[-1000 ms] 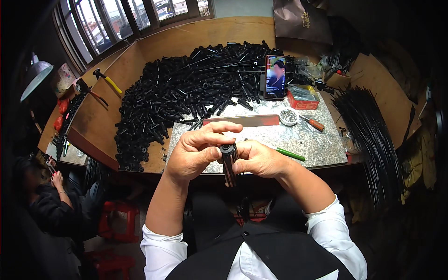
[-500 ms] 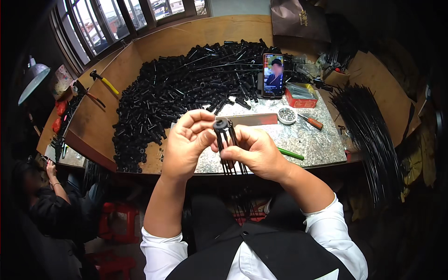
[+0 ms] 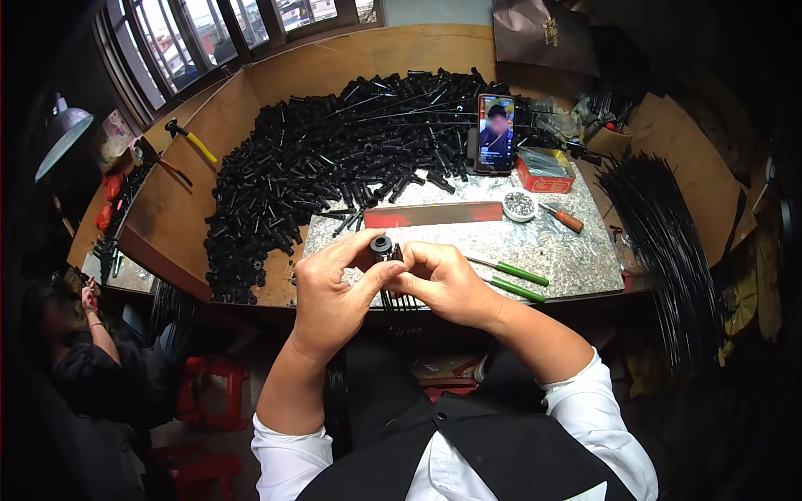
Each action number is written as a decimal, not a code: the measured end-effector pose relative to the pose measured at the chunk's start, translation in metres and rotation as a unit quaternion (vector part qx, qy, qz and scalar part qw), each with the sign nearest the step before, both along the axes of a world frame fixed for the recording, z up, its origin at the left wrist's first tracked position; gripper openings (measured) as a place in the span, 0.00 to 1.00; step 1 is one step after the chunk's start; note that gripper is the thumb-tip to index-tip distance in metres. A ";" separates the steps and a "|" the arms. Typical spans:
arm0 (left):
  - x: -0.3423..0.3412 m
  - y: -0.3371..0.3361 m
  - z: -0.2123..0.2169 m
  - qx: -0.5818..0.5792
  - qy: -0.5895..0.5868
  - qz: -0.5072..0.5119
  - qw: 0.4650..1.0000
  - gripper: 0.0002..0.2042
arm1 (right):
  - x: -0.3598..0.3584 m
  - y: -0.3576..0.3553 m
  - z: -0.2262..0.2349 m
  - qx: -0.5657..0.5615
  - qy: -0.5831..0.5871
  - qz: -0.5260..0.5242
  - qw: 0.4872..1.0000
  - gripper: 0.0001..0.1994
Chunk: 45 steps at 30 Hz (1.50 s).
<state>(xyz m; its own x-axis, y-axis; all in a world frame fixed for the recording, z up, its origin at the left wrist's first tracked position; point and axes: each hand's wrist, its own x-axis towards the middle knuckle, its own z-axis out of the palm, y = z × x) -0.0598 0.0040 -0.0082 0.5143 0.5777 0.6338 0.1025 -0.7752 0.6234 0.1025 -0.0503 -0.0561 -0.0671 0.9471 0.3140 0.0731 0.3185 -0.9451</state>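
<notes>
Between my hands is a black round hub (image 3: 382,245) with several thin black ribs hanging below it, like part of an umbrella frame. My left hand (image 3: 327,280) is closed around the hub's side, thumb and fingers pinching it. From the other side my right hand (image 3: 451,284) pinches the ribs close under the hub; its fingertips almost meet the left thumb. What lies between the fingertips is too small to make out. Just right of my right hand, a green-handled plier-like tool (image 3: 522,272) rests on the bench.
A large heap of black tubular parts (image 3: 334,159) covers the bench's left and back. Beyond my hands lie a reddish bar (image 3: 434,215), a white bowl of small metal pieces (image 3: 520,204), an orange-handled screwdriver (image 3: 568,220), a phone (image 3: 495,134) and a red box (image 3: 545,174). Black rods (image 3: 660,234) stand right.
Both hands have come down and slightly left with the hub. My left fingers, lifted apart before, now close on it. More of the green-handled tool and the reddish bar shows.
</notes>
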 end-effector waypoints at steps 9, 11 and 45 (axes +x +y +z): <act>-0.010 -0.011 0.007 -0.008 0.035 -0.020 0.999 0.12 | 0.005 -0.001 0.000 -0.079 0.065 0.107 0.989 0.09; -0.013 -0.009 0.005 -0.020 0.048 -0.032 0.998 0.11 | 0.004 -0.003 -0.001 -0.089 0.073 0.111 0.987 0.09; 0.001 -0.008 -0.097 -0.265 -0.249 -0.024 0.931 0.09 | 0.033 -0.045 -0.060 0.101 -0.344 -0.178 0.916 0.12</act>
